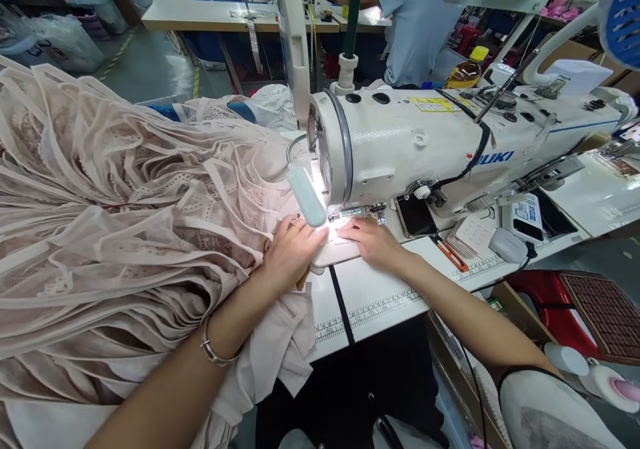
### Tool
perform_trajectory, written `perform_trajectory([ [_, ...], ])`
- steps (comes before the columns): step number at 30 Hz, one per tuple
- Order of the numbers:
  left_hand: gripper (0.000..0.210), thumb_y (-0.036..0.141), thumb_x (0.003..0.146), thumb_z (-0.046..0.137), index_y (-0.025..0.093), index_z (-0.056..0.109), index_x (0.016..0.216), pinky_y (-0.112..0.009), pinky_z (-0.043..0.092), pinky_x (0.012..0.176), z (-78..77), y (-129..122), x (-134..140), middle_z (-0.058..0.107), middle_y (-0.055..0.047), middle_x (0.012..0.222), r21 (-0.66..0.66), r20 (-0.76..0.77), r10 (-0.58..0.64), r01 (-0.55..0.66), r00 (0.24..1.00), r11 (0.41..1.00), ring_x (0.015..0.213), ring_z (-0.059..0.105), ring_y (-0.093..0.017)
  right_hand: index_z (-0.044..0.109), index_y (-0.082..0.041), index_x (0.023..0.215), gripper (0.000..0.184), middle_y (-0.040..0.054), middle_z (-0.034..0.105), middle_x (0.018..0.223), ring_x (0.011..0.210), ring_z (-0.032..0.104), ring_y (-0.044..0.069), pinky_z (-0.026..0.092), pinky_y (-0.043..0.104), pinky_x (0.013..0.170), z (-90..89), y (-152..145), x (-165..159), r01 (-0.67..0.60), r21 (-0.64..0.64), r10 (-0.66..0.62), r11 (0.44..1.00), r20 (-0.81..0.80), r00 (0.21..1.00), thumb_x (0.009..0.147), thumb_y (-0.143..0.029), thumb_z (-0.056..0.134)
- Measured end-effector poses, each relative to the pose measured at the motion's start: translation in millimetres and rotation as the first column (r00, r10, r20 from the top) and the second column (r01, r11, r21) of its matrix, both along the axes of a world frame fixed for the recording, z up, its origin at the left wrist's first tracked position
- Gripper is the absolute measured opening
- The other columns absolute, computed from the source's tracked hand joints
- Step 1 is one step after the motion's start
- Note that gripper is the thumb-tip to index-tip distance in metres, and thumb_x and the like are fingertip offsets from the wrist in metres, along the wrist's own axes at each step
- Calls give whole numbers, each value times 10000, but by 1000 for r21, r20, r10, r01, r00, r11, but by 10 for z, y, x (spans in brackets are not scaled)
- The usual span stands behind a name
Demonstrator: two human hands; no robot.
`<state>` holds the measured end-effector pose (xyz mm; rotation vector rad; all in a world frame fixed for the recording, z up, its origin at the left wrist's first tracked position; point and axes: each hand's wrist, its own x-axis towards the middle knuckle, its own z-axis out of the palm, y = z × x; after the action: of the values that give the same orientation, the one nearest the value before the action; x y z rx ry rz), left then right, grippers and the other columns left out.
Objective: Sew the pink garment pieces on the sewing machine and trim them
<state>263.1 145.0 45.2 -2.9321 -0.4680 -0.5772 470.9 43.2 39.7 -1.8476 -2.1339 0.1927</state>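
A white sewing machine [390, 145] stands across the table, its needle area lit by a pale green lamp [306, 195]. My left hand [293, 245] presses fabric near the needle, fingers together and thumb toward the light. On the other side of the needle, my right hand [373, 241] pinches the edge of the light fabric against the machine bed. Glare blurs the piece between my fingertips. Beige lace-trimmed garments [150, 195] heap up under and beside my left arm, and loose beige cloth [280, 342] hangs over the table's front edge.
Right of my hands lie a phone [416, 215], an orange cutter [451, 254], paper tags [473, 235] and a grey case [507, 244]. A printed ruler [385, 307] runs along the table's front. Behind the machine stand an oil bottle [467, 69] and a person in light blue [420, 22].
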Motion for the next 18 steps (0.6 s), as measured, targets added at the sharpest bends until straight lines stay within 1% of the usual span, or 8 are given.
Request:
perform_trajectory([
  [2,255,111,979,435,167,677,1036,-390,415,838,-3,-23,22,693,-100,978,60,19,-10,9,1000,998,908,589,-244,739,-232,1092,419,56,703,1109,938,607,214,445,298,677,-22,-8,7,-14,39,14,999,3,1000,869,-43,440],
  [5,270,93,977,426,139,691,952,-363,404,754,-1,-70,60,668,-105,907,155,-15,-44,46,999,987,800,566,-224,740,-239,1087,414,51,718,1073,936,616,213,447,295,661,-59,-13,17,-10,120,10,993,3,1000,870,-44,447],
  [8,291,60,971,408,122,690,936,-337,379,678,-4,-78,69,631,-87,829,178,-64,-65,76,996,981,740,544,-208,727,-236,1122,421,43,732,1068,955,638,204,479,289,696,-96,-18,34,0,175,9,985,-47,999,891,-47,429],
  [10,308,68,981,389,129,689,1017,-336,374,661,-14,-70,64,615,-77,810,150,-84,-30,43,996,988,735,541,-211,720,-227,1131,423,40,735,1093,976,654,201,508,296,750,-110,-21,44,9,177,7,984,-91,996,902,-47,413],
  [13,354,100,1002,363,160,659,1188,-343,384,670,-50,-57,58,608,-79,827,62,-93,38,-32,995,998,787,562,-227,724,-225,1122,417,39,737,1129,1010,670,206,529,315,817,-105,-28,45,42,157,-21,987,-133,991,909,-55,408],
  [15,349,137,1013,383,203,662,1211,-342,391,681,-87,-48,57,613,-82,861,-28,-66,54,-56,996,998,833,573,-231,730,-234,1118,413,38,737,1143,1026,674,212,536,329,847,-93,-33,40,72,141,-50,987,-154,987,912,-70,412],
  [18,293,201,1009,463,279,696,1168,-339,419,745,-146,-32,56,643,-72,977,-148,8,29,-28,1000,989,931,577,-228,740,-248,1099,405,34,738,1151,1042,673,216,542,345,873,-76,-41,34,107,128,-81,986,-197,977,923,-95,409],
])
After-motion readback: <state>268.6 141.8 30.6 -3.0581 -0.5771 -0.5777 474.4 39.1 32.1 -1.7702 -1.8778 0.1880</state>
